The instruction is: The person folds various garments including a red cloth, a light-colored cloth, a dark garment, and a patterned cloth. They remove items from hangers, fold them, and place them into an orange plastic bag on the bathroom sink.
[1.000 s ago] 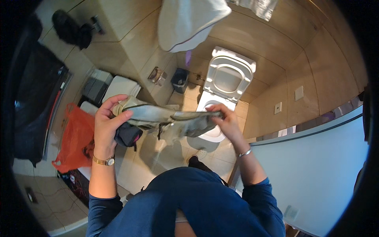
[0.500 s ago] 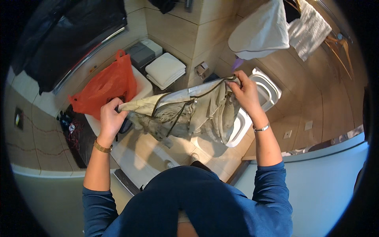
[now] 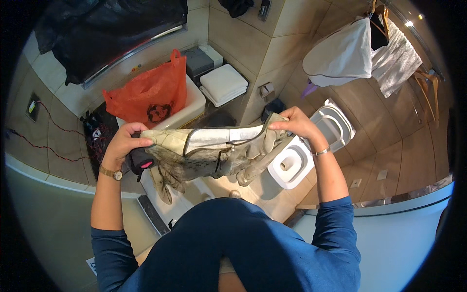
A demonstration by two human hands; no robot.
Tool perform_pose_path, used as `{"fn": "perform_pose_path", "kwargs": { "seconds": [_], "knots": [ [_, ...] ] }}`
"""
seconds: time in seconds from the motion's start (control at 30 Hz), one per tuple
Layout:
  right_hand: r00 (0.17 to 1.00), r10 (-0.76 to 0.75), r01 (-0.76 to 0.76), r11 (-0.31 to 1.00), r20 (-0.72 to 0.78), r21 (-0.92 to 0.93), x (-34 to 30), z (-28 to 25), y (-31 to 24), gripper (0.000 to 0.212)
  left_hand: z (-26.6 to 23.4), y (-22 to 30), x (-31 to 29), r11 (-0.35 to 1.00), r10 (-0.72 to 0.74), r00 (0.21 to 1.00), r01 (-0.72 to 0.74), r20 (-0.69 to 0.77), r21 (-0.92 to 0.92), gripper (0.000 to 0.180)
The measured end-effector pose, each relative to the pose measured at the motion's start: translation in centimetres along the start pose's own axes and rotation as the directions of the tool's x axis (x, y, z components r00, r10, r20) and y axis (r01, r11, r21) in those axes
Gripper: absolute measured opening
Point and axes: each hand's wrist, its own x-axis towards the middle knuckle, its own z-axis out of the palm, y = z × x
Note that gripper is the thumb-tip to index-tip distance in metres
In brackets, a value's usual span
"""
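Stretched out in front of me is a pale beige garment [image 3: 209, 155] with dark piping, a light inner band and a small white label; whether it is a jacket or trousers I cannot tell. My left hand [image 3: 127, 142] pinches its left end between thumb and fingers. At the other end, my right hand [image 3: 297, 125] grips the top corner. Lower folds of the cloth hang loosely, the left part dangling lowest. A wristwatch is on my left wrist and a silver bracelet on my right.
A red plastic bag [image 3: 151, 92] sits on the white basin [image 3: 196, 104], beside folded white towels [image 3: 224, 83] and grey boxes [image 3: 199, 63]. The open toilet [image 3: 293, 163] stands right of the garment. White cloths [image 3: 340, 53] hang at upper right. Tangled wires [image 3: 95, 131] lie at left.
The garment's top edge has become straighter and more level, and its folds have swung. My left hand has shifted slightly left, and my right hand is lower. The view has turned a little.
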Motion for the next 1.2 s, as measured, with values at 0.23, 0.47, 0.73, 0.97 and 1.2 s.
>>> {"fn": "perform_pose_path", "kwargs": {
  "seconds": [0.23,0.47,0.73,0.97,1.2],
  "knots": [
    [0.982,-0.163,0.164,0.987,0.092,0.006,-1.4,-2.9,-0.5,0.026,0.9,1.1,0.3,0.974,0.191,0.949,-0.152,-0.251,0.166,0.010],
    [0.922,-0.096,0.174,0.968,-0.375,0.179,1.7,-0.2,3.0,0.027,2.4,0.9,3.1,0.943,0.287,0.861,-0.175,-0.421,0.284,0.013],
    [0.943,-0.111,0.182,0.962,-0.314,0.205,3.8,-2.2,4.8,0.044,2.8,1.5,4.7,0.905,0.143,0.964,-0.036,-0.223,0.423,0.028],
    [0.949,-0.314,0.311,0.936,-0.003,0.164,-0.1,-5.4,2.6,0.042,1.2,3.9,2.9,0.929,0.136,0.981,-0.174,0.136,0.328,0.021],
    [0.948,0.152,-0.040,0.928,-0.279,0.371,6.1,-2.9,2.8,0.032,4.8,0.4,7.4,0.971,-0.226,0.908,0.240,-0.353,-0.003,0.017]
  ]
}}
